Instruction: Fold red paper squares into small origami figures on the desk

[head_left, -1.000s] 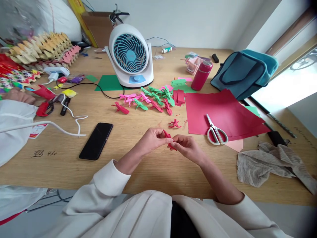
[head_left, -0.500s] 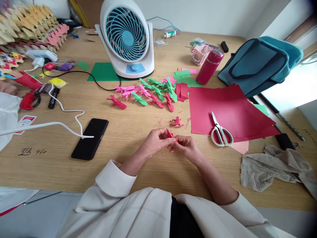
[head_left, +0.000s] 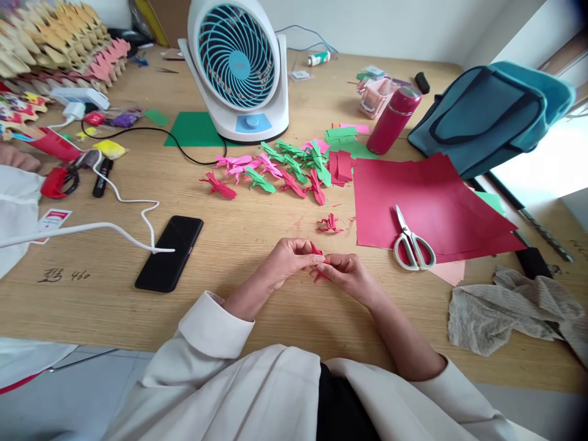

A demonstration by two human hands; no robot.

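Observation:
A small piece of folded red paper (head_left: 315, 249) is pinched between both hands, low over the table's near middle. My left hand (head_left: 294, 260) grips it from the left with thumb and fingers closed. My right hand (head_left: 345, 274) holds its lower right part, and the fingers cover much of the paper. Just beyond the hands lies a red folded paper figure (head_left: 329, 223) with thin legs. Farther back, several folded figures form a loose group: green ones (head_left: 294, 165), pink ones (head_left: 236, 164) and red ones (head_left: 219, 185).
Scissors (head_left: 408, 242) rest on large red paper sheets (head_left: 390, 190) at right, near a grey cloth (head_left: 487, 318). A red bottle (head_left: 394, 119) and teal bag (head_left: 487, 116) stand behind. A fan (head_left: 239, 67) is at the back; a phone (head_left: 169, 254) and white cable (head_left: 92, 226) lie left.
The folded red paper has turned a little between my fingers, with a bit more of it showing at the right hand. The view has shifted slightly.

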